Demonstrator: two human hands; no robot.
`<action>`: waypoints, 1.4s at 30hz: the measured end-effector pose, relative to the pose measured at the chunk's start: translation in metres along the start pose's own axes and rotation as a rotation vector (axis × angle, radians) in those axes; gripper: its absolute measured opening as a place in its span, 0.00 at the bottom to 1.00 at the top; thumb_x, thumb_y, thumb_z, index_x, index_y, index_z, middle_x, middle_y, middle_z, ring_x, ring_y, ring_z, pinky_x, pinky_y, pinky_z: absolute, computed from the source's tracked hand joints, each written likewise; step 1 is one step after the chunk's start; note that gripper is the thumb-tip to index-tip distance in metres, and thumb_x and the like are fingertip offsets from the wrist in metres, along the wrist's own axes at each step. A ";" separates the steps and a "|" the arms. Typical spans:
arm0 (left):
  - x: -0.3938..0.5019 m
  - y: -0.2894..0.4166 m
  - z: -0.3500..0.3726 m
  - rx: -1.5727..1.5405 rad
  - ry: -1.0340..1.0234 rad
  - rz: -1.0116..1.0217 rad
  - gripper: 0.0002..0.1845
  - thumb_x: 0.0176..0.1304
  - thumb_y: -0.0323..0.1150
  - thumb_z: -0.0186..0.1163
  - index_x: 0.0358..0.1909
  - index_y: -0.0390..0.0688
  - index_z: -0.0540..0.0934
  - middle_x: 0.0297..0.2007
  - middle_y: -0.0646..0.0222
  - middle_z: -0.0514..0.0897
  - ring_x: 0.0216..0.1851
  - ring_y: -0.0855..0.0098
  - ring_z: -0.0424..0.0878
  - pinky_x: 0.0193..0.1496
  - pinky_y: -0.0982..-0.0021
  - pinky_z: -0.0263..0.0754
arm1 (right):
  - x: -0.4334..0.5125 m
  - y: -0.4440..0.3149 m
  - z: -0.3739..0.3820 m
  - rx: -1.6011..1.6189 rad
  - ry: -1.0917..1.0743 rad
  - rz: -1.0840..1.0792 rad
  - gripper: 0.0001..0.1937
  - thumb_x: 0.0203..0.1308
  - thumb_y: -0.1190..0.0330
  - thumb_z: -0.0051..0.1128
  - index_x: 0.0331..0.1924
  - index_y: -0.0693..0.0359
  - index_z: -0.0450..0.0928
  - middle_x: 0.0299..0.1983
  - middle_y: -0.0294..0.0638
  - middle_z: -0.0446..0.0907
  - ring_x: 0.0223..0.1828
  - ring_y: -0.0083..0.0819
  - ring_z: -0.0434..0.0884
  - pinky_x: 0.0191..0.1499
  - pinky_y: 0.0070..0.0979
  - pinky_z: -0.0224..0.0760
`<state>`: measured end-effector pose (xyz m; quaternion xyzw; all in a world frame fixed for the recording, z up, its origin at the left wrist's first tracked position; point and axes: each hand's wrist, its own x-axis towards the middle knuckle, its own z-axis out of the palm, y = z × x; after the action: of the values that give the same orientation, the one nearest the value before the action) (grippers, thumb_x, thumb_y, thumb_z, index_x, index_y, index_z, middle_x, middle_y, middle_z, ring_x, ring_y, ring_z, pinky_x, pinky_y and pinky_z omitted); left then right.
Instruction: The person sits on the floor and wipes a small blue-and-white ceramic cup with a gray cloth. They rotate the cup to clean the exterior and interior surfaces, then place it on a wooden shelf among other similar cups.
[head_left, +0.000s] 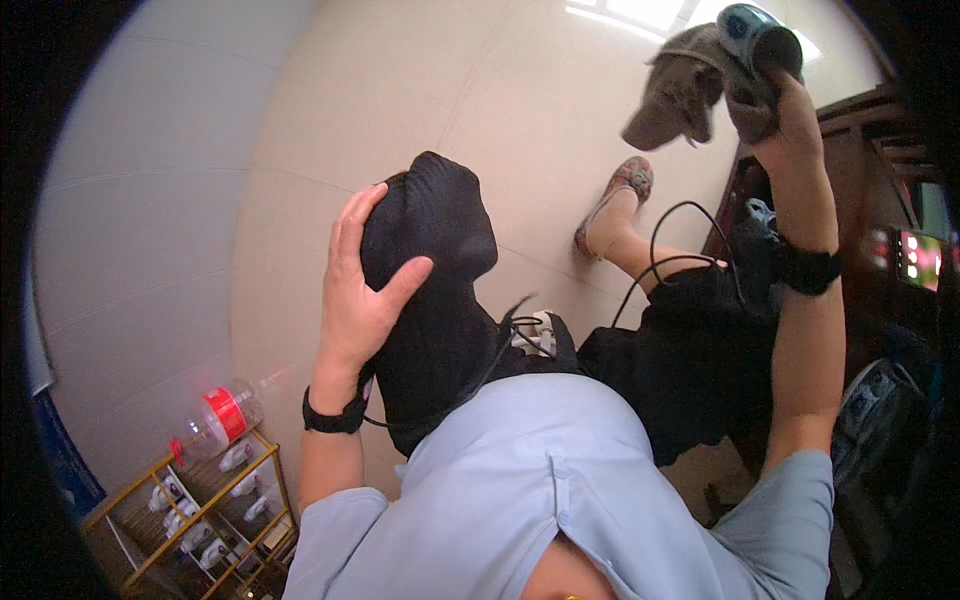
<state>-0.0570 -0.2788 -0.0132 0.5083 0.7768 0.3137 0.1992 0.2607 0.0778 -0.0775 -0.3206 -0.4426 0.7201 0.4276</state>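
My left hand (358, 274) rests on my left knee, over the black trousers (427, 300). Its thumb is spread from the fingers and it holds nothing. Out at the upper right, my right hand (791, 120) grips a soft grey-brown cloth item (682, 90) from below. Folds of it hang to the left of the hand, above the floor. At its upper end is a shiny blue-and-white tube-like part (750, 37) with a dark round opening. I cannot tell what kind of article it is. The fingertips are partly hidden behind the cloth.
A yellow-framed rack (202, 517) with several white items stands lower left, a clear plastic bottle (221, 420) with a red label on top. Dark wooden furniture (855, 150) and a lit screen (921, 261) are right. Black cables (656, 232) loop over my right leg; pale floor tiles (450, 97) lie ahead.
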 end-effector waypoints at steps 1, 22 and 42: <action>0.001 0.000 0.002 0.001 0.010 0.031 0.35 0.56 0.43 0.71 0.64 0.44 0.71 0.65 0.56 0.71 0.67 0.55 0.69 0.70 0.59 0.62 | 0.004 0.002 -0.006 0.019 -0.098 -0.007 0.13 0.72 0.66 0.48 0.52 0.67 0.74 0.40 0.44 0.81 0.39 0.30 0.83 0.39 0.24 0.80; -0.029 0.045 -0.033 0.003 -0.180 0.205 0.07 0.57 0.24 0.61 0.37 0.42 0.84 0.41 0.63 0.87 0.49 0.63 0.83 0.67 0.53 0.63 | -0.022 -0.030 0.046 0.061 0.219 -0.005 0.15 0.75 0.66 0.42 0.57 0.66 0.70 0.43 0.44 0.79 0.35 0.29 0.81 0.32 0.23 0.78; -0.036 -0.006 -0.055 -0.259 0.230 -0.092 0.24 0.77 0.47 0.46 0.63 0.39 0.72 0.58 0.54 0.79 0.57 0.63 0.80 0.61 0.60 0.74 | -0.011 -0.006 0.005 0.083 0.124 0.035 0.15 0.72 0.65 0.48 0.55 0.66 0.72 0.44 0.43 0.80 0.41 0.29 0.82 0.40 0.23 0.80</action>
<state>-0.0818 -0.3291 0.0222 0.4034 0.7700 0.4577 0.1869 0.2635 0.0673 -0.0695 -0.3544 -0.3793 0.7240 0.4543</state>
